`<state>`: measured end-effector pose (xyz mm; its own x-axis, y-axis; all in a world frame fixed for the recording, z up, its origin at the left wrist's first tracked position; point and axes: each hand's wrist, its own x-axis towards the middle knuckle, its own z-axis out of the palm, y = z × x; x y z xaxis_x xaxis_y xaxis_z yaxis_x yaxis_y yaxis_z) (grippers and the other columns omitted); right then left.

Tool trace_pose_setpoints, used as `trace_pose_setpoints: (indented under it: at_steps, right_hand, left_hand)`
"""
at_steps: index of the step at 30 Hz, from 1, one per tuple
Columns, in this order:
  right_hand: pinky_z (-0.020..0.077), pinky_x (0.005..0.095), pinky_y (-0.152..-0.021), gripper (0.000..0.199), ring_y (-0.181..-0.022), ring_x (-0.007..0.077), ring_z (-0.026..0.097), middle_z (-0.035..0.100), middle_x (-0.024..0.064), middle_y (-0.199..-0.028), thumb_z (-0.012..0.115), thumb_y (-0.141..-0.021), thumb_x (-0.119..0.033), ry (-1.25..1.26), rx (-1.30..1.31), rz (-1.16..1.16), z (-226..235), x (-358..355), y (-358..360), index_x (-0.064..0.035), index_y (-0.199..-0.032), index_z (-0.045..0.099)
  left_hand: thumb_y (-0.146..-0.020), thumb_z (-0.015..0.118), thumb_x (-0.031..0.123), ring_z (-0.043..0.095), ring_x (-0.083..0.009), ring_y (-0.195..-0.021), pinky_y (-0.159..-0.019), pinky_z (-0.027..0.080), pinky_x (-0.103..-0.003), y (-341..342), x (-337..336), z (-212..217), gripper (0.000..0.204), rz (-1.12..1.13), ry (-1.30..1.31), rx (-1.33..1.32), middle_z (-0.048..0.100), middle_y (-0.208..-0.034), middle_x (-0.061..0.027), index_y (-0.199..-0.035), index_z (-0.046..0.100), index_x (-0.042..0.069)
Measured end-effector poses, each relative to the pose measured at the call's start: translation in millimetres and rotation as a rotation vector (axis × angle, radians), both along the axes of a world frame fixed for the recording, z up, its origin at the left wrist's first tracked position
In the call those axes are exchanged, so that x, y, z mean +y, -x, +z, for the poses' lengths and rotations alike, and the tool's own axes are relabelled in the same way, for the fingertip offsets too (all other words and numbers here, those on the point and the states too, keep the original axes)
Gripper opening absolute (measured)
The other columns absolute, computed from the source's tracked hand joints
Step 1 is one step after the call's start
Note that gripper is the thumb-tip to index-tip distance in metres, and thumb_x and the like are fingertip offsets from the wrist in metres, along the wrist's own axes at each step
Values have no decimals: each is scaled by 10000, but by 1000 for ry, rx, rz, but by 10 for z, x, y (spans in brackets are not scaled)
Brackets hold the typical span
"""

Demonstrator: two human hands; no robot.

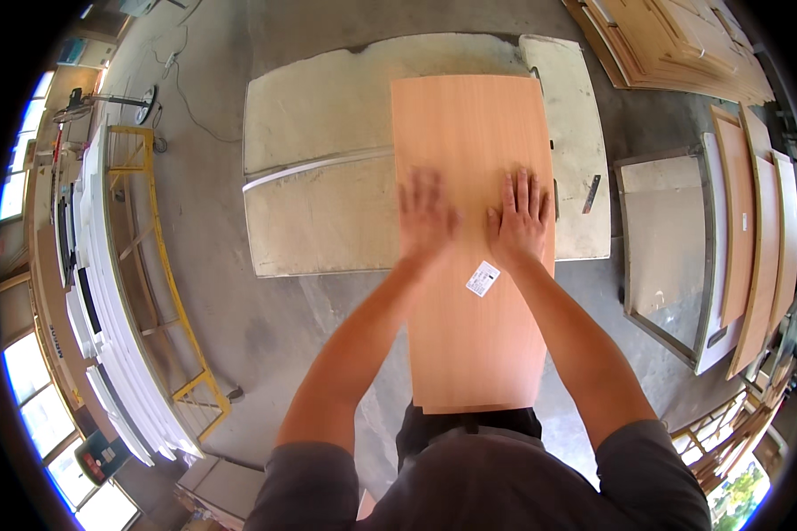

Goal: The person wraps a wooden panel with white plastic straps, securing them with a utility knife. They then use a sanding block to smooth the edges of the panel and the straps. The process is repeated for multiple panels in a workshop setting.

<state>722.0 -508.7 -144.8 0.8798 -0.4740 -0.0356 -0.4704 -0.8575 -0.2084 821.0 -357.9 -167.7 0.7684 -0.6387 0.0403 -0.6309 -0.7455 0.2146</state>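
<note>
Both hands (474, 221) flat on wooden panel (469, 159), lengthwise away from person.

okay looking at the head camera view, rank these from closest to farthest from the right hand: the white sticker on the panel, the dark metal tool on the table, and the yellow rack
From the right hand:
1. White sticker, just below the hand on the wooden panel.
2. Dark metal tool, to the right on the pale table.
3. Yellow rack, far off on the left side of the floor.
</note>
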Motion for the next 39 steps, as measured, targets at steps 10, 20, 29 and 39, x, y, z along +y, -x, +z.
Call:
trace_pose_setpoints:
  at_steps: [10,20,29,39]
  right_hand:
    - [76,540,-1255,706,-1543,363,134,180,151,-1669,499,-962,-296,16,11,30,20,28,-52,-55,-1580,256]
    - [24,536,-1260,770,-1560,334,63,144,139,-1680,496,-964,-423,-2,89,-14,112,-34,67,-64,-1592,231]
    - [83,538,-1254,713,-1548,336,131,242,160,-1643,604,-926,-294,-40,-54,17,-25,-77,72,-43,-1538,338]
    - [493,494,-885,146,-912,341,676,694,130,-921,553,-897,-151,35,283,477,529,-1812,-342,-92,-943,678]
  left_hand:
    - [-953,430,712,214,-418,-1514,-1222,139,-552,-2541,2732,-619,997,1230,-53,-34,307,-1598,-269,-1559,245,-58]
    - [-1071,435,341,329,-302,-1488,-1208,292,-434,-2843,1637,-92,636,590,1794,952,367,-1584,-198,-1571,229,5]
    - [-1034,457,253,348,-299,-1472,-1236,198,-491,-840,-910,-46,439,11,271,3,460,-1539,-101,-1441,511,97]
    - [-1011,485,253,311,-278,-1500,-1241,189,-501,-883,-852,-184,490,54,237,-28,428,-1573,-70,-1466,481,71]
